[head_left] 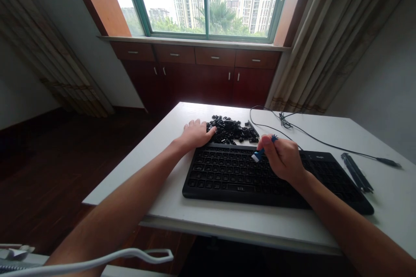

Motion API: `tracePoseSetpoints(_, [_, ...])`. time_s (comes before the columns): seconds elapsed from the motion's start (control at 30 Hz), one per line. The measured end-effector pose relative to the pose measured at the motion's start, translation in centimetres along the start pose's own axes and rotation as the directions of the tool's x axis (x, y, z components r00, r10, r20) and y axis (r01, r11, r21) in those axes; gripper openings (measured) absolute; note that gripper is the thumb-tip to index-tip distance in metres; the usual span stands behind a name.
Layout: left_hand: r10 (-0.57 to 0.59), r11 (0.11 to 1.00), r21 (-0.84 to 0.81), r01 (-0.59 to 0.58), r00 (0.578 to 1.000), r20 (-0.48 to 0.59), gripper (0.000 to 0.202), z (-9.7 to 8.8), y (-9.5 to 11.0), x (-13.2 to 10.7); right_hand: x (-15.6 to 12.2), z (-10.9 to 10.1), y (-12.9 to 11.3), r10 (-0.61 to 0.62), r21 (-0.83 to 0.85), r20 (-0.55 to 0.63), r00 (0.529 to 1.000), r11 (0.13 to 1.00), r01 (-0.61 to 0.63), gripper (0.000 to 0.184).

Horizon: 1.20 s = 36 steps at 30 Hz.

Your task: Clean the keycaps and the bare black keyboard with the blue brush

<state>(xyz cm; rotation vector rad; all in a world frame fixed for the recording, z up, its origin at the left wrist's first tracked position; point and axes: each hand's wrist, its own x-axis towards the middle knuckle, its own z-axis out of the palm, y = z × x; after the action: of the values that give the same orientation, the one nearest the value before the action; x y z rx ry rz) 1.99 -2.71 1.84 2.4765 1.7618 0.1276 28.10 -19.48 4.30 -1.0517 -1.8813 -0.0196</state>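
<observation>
Black keyboard (240, 169) lies nine-to-three o'clock along the worktop (172, 123); the right hand (284, 158), nearer, pinches a blue brush (259, 154) over it, while the left hand (196, 133) rests spread at ten o'clock by loose keycaps (227, 130).

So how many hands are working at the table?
2: the left hand at the left edge of the black keycap pile, and the right hand holding a small blue brush over the keyboard. No others show.
</observation>
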Motion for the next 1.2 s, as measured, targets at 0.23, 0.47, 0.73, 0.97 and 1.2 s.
tracePoseSetpoints(0.23, [-0.009, 0.999, 0.042, 0.009, 1.000, -0.018, 0.084, 0.3, -0.2, 0.3, -0.2, 0.3, -0.4, 0.040, 0.317, 0.176, 0.984, 0.944, -0.095, 0.048])
tracePoseSetpoints(0.47, [0.012, 0.999, 0.040, -0.012, 1.000, -0.015, 0.088, 0.2, -0.1, 0.1, -0.1, 0.8, 0.5, 0.012, 0.050, 0.109, 0.994, 0.999, -0.017, 0.038])
tracePoseSetpoints(0.73, [0.008, 0.999, 0.037, -0.007, 1.000, -0.009, 0.088, 0.2, -0.2, 0.3, -0.3, 0.4, -0.2, 0.023, 0.336, 0.127, 0.992, 0.940, -0.065, 0.044])
tracePoseSetpoints(0.97, [0.003, 0.999, 0.034, -0.002, 1.000, -0.020, 0.088, 0.4, -0.3, 0.3, -0.5, 1.2, 0.4, 0.092, 0.231, 0.266, 0.960, 0.960, -0.156, 0.041])
tracePoseSetpoints(1.2, [0.012, 1.000, 0.021, -0.012, 1.000, -0.018, 0.088, 0.3, -0.3, 0.3, -0.3, 0.6, 0.0, -0.056, 0.115, 0.094, 0.994, 0.992, 0.045, 0.028])
